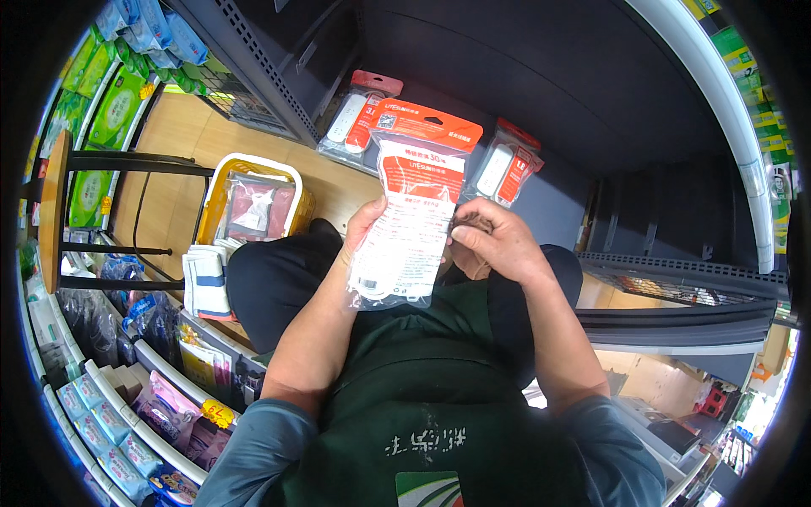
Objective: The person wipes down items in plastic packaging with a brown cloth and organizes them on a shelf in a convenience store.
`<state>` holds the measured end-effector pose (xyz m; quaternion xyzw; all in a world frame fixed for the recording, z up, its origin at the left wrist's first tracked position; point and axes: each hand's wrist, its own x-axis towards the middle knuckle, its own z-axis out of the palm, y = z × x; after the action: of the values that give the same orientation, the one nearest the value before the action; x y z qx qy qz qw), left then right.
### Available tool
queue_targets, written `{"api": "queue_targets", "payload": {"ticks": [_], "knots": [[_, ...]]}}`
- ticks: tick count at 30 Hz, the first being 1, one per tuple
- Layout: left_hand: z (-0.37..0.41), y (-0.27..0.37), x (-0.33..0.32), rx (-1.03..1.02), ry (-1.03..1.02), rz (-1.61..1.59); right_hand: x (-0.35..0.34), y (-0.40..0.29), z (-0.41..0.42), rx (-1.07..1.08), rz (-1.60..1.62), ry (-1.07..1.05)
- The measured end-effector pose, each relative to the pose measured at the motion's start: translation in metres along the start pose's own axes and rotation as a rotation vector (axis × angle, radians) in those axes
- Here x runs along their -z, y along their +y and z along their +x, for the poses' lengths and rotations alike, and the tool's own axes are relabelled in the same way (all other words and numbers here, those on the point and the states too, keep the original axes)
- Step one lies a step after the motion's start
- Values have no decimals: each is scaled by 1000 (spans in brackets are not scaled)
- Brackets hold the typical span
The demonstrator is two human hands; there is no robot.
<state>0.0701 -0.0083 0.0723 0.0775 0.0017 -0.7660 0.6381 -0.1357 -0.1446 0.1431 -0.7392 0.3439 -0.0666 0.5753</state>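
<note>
My left hand grips the left edge of a clear plastic bag with a red header card, held upright before me with its printed side up. At the bag's right edge, my right hand holds a crumpled brown cloth between bent fingers. Behind the held bag, a bagged white power strip with a red label lies on the dark shelf at the left. Another bagged power strip lies there at the right, close above my right hand.
A yellow basket with bagged goods stands on the floor at the left, near folded white towels and a stool. Shelves of packaged goods line the left side. A dark metal shelf upright rises at upper left; a pale shelf edge curves at right.
</note>
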Motion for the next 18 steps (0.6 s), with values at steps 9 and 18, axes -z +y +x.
{"api": "queue_targets", "payload": {"ticks": [9, 18], "knots": [[-3, 4, 6, -35, 30, -34, -5, -7, -1, 58, -130, 34], [-3, 9, 18, -16, 1, -91, -8, -12, 2, 53, -129, 24]]}}
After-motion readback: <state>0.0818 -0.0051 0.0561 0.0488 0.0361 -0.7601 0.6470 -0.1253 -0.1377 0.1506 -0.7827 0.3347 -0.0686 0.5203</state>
